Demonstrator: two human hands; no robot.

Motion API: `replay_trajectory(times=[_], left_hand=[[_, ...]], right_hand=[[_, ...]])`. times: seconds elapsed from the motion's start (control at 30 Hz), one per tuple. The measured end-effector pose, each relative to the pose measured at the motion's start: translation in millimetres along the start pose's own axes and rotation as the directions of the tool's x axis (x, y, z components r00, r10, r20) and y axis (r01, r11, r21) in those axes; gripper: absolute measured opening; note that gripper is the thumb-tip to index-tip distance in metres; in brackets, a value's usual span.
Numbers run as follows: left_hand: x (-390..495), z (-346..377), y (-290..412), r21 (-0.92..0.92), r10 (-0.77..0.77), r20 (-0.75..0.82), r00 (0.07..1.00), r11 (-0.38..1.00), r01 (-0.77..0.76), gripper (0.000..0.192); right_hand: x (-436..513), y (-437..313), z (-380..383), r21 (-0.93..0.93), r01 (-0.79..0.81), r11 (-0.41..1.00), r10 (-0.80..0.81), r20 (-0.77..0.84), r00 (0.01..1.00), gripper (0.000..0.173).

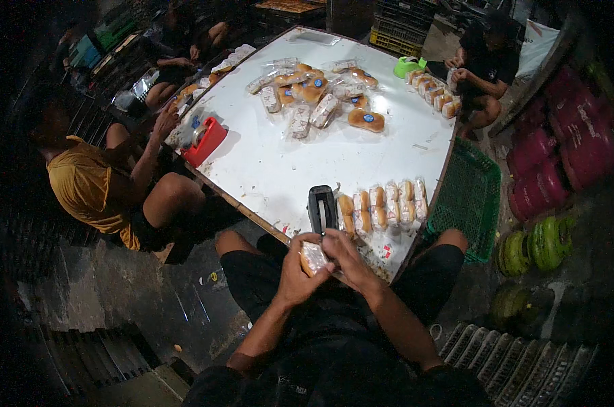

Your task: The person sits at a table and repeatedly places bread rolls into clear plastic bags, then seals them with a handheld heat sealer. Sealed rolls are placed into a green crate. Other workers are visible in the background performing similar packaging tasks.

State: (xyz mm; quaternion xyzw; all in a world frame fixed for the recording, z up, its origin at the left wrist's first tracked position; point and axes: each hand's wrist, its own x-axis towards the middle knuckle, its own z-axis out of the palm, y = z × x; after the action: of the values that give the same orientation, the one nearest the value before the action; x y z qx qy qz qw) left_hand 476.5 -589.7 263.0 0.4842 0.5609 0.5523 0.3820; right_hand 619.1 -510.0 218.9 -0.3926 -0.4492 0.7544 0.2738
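Observation:
My left hand (298, 277) holds a bread roll in clear printed wrapping (314, 258), above the near edge of the white table. My right hand (348, 259) is at the roll's upper right side, its fingers bent close to the near end of a black tape dispenser (315, 206); whether it pinches tape or wrapper cannot be told. Right of the dispenser, wrapped rolls (378, 207) stand side by side in rows. A loose pile of wrapped rolls (325, 109), some with blue round stickers, lies on the far middle of the white table (286, 168).
A red tape dispenser (205, 142) stands at the left edge, a green one (408, 66) at the far right beside more rolls (433, 93). A green plastic crate (467, 198) is right of the table. Co-workers sit at left and far right. Gas cylinders (536, 173) stand farther right.

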Motion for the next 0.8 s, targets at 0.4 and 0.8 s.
replay_trajectory(times=[0.4, 0.8], left_hand=[[15.7, -21.8, -10.1, 0.356, -0.091, 0.016, 0.996, 0.931, 0.08, 0.066], [25.3, 7.7, -9.3, 0.329, -0.118, 0.376, 0.919, 0.944, -0.013, 0.064]], right_hand=[[23.0, 39.7, -64.3, -0.779, 0.153, 0.608, -0.13, 0.092, 0.987, 0.035], [-16.8, -80.2, -50.0, -0.718, 0.171, 0.675, 0.107, 0.325, 0.94, 0.038]])
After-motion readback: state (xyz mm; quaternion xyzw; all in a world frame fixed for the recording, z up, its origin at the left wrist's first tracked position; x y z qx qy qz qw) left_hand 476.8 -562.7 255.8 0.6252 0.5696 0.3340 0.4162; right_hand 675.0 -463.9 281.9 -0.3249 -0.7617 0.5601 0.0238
